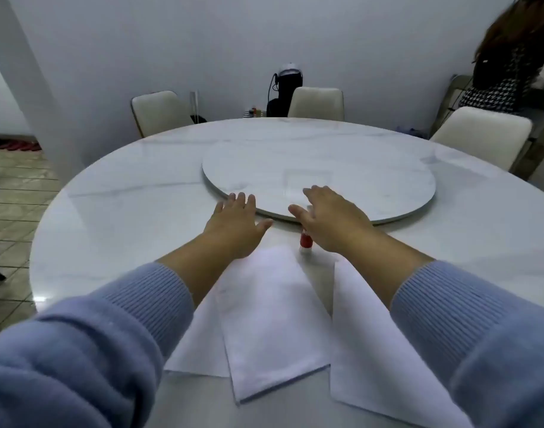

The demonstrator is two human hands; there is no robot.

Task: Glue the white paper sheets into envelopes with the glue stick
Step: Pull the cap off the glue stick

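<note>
Round marble table, turntable, paper sheets, glue stick

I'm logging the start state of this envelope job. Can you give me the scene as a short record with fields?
surface: round marble table with raised turntable
paper: white paper sheets lying near the front edge, overlapping
glue stick: red, upright, capped, beyond the sheets
left hand: open, empty
right hand: open, empty, above the glue stick

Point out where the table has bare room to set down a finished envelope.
Bare marble lies left of the left hand and the paper sheets, out to the table edge, and right of the right hand. The turntable top is bare too. The near centre is crowded: overlapping sheets, with the glue stick beside the right hand.
</note>
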